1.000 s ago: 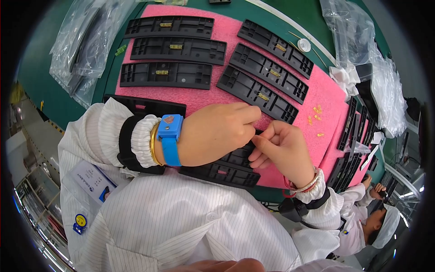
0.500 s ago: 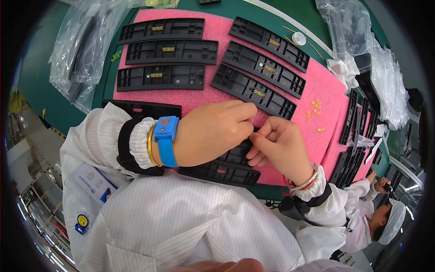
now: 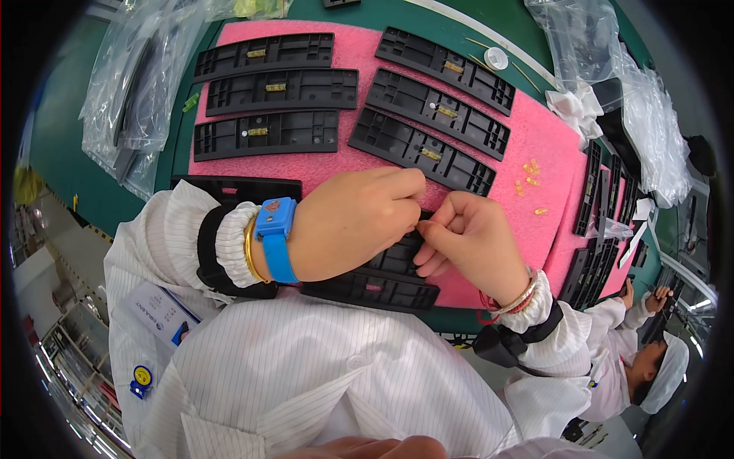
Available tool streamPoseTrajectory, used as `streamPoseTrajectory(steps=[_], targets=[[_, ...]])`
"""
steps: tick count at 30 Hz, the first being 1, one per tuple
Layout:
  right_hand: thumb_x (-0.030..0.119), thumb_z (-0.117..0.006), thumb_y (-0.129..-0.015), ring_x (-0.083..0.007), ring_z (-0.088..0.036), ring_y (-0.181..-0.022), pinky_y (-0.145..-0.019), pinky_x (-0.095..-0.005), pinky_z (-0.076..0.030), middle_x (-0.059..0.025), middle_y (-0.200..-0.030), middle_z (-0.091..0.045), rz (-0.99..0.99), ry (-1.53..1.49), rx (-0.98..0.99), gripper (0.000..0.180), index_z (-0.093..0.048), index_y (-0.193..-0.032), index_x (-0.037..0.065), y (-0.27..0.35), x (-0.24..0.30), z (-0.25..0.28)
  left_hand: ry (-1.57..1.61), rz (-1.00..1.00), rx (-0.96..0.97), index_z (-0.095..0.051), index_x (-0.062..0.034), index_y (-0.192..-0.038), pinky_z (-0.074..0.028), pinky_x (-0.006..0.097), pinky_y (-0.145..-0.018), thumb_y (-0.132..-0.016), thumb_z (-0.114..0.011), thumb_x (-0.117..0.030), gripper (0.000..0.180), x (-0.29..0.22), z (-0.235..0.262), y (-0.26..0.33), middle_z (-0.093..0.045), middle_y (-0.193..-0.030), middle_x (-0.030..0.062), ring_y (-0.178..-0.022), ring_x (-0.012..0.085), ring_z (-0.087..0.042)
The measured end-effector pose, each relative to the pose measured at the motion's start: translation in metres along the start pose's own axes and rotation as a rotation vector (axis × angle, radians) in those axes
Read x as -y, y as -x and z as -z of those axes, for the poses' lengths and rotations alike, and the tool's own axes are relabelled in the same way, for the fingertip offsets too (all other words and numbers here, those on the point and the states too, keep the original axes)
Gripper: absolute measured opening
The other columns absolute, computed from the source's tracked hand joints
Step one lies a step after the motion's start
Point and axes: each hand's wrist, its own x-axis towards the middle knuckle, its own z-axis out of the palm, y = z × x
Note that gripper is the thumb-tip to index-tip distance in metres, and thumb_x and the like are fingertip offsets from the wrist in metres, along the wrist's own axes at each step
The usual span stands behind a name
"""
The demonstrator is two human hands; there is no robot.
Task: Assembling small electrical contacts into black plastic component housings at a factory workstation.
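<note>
My left hand (image 3: 358, 218), with a blue wrist strap (image 3: 278, 241) behind it, is closed with its fingertips bent down. My right hand (image 3: 472, 236) is closed in a pinch right beside the left fingertips. Whatever the two hold is hidden between the fingers or too small to make out. Below them, partly covered, lie black ribbed plastic panels (image 3: 397, 294). Just beyond the hands, another black panel (image 3: 464, 168) carries a small yellowish clear piece (image 3: 431, 154). Several loose yellow pieces (image 3: 531, 181) rest on the pink foam mat (image 3: 547, 145) to the right.
More black panels (image 3: 264, 47) lie in two groups on the mat. Clear plastic bags (image 3: 138, 84) sit at the far left, others (image 3: 650, 145) at the right. A small white cup (image 3: 496, 59) and thin sticks stand at the back. A co-worker (image 3: 619, 352) works at lower right.
The view has shifted slightly, so the panels appear a little more to the left. Both hands keep their closed pose close together, with hardly any movement.
</note>
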Motion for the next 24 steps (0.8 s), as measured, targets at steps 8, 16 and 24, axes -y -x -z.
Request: streamPoseTrajectory(steps=[8, 16, 24], targets=[[0.005, -0.063, -0.093, -0.0184, -0.072, -0.063, -0.053, -0.0276, -0.059, -0.0133, -0.073, -0.071, 0.002, 0.013, 0.005, 0.012, -0.057, -0.087, -0.003, 0.0010, 0.0020, 0.0036, 0.018, -0.011, -0.033, -0.069, -0.0030, -0.089, -0.052, 0.037, -0.070, -0.076, -0.077, -0.006, 0.015, -0.0024, 0.0010, -0.0037, -0.059, -0.096, 0.0081, -0.082, 0.0272, -0.062], [0.005, -0.063, -0.093, -0.0186, -0.072, -0.062, -0.053, -0.0279, -0.059, -0.0130, -0.072, -0.070, 0.038, -0.002, 0.007, 0.013, -0.058, -0.087, -0.004, 0.0004, -0.0018, 0.0027, 0.052, 0.020, -0.106, -0.071, -0.0020, -0.087, -0.052, 0.038, -0.068, -0.070, -0.080, -0.001, 0.020, -0.0042, -0.0046, -0.0038, -0.060, -0.093, 0.0082, -0.082, 0.0267, -0.062], [0.005, -0.063, -0.093, -0.0191, -0.073, -0.063, -0.054, -0.0283, -0.059, -0.0136, -0.073, -0.070, 0.026, -0.031, 0.030, 0.012, -0.057, -0.087, -0.004, -0.0017, -0.0044, 0.0011, 0.066, 0.035, -0.094, -0.069, -0.0022, -0.087, -0.051, 0.039, -0.070, -0.073, -0.078, -0.005, 0.016, -0.0035, -0.0021, -0.0033, -0.058, -0.093, 0.0085, -0.084, 0.0281, -0.061]])
